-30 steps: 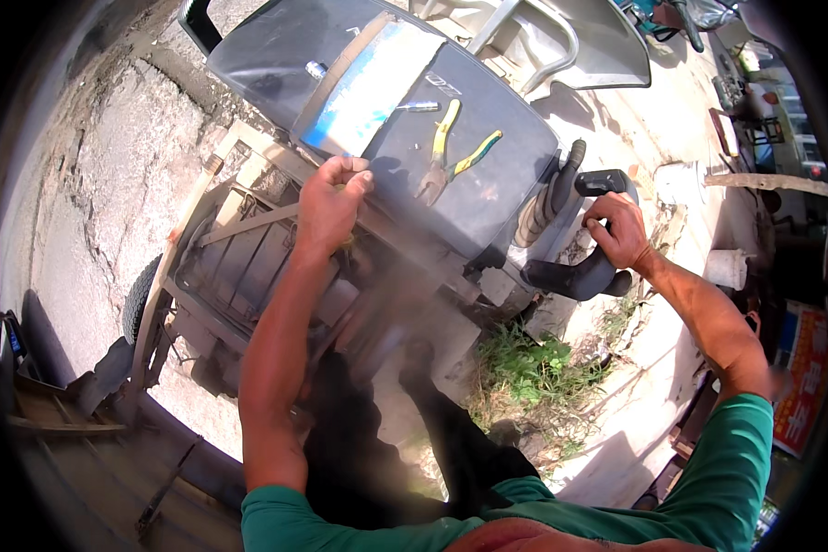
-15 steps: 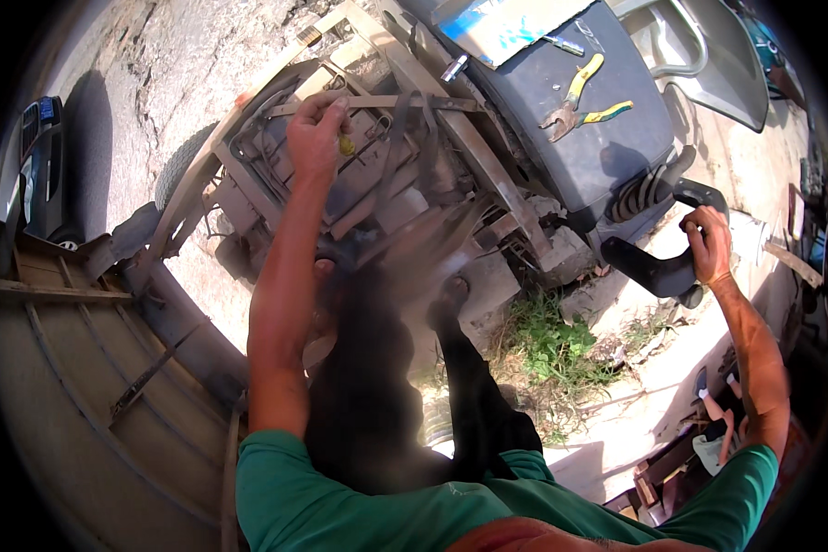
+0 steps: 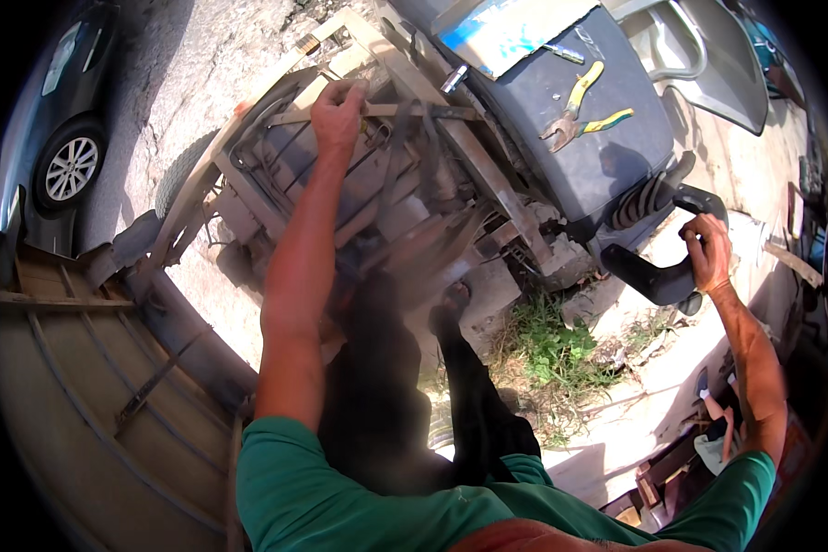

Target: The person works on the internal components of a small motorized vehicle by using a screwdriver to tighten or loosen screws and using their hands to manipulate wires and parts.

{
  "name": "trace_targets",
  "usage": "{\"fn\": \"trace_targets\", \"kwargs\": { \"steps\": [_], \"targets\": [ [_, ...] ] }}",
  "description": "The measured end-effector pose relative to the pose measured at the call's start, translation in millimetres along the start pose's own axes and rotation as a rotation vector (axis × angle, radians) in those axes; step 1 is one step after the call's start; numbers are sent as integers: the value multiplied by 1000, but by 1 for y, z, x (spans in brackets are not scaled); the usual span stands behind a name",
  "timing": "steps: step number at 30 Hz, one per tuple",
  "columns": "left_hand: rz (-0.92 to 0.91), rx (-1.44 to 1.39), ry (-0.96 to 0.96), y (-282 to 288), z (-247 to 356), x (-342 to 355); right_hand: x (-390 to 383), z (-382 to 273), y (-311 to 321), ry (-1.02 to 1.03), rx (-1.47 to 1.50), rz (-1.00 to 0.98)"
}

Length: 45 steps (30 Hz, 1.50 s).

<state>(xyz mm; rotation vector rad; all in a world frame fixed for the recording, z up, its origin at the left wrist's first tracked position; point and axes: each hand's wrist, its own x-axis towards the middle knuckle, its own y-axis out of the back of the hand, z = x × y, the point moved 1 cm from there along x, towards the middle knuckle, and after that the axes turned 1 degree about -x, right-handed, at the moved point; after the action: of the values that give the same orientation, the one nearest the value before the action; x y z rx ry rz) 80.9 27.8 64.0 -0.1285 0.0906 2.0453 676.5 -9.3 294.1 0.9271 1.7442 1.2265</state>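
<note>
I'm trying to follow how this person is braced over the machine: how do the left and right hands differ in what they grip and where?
The left hand closes on a thin bar of the pale metal frame, far ahead with the arm nearly straight; the right hand wraps a thick black handle off to the side, nearer the body. Yellow-handled pliers lie between them on the grey cover, closer to the right hand than the left hand. Both hands are bare and shut.
</note>
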Motion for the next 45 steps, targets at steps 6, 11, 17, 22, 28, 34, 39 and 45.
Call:
{"fn": "trace_targets", "kwargs": {
  "steps": [6, 11, 17, 22, 28, 34, 39, 45],
  "targets": [
    [-1, -26, -55, 9, -11, -13, 1, -1, 0, 8, 24, 25],
    [-105, 220, -56, 19, -2, -31, 1, -4, 1, -8, 43, 21],
    [-276, 970, -167, 54, 6, -77, -1, -3, 1, 1, 56, 41],
    [-207, 983, 50, 76, 5, -83, 1, -3, 1, 11, 51, 21],
    [-149, 798, 102, 104, -17, -81, 0, -2, 0, 10, 27, 15],
    [-3, 306, 513, 126, -39, -87, -2, 2, 1, 26, 14, 9],
    [-63, 453, 496, 137, -52, -82, 1, -1, 1, 31, 24, 7],
    [-521, 1348, -267, 68, 35, -45, -3, -5, 0, 23, 21, 16]
  ]
}}
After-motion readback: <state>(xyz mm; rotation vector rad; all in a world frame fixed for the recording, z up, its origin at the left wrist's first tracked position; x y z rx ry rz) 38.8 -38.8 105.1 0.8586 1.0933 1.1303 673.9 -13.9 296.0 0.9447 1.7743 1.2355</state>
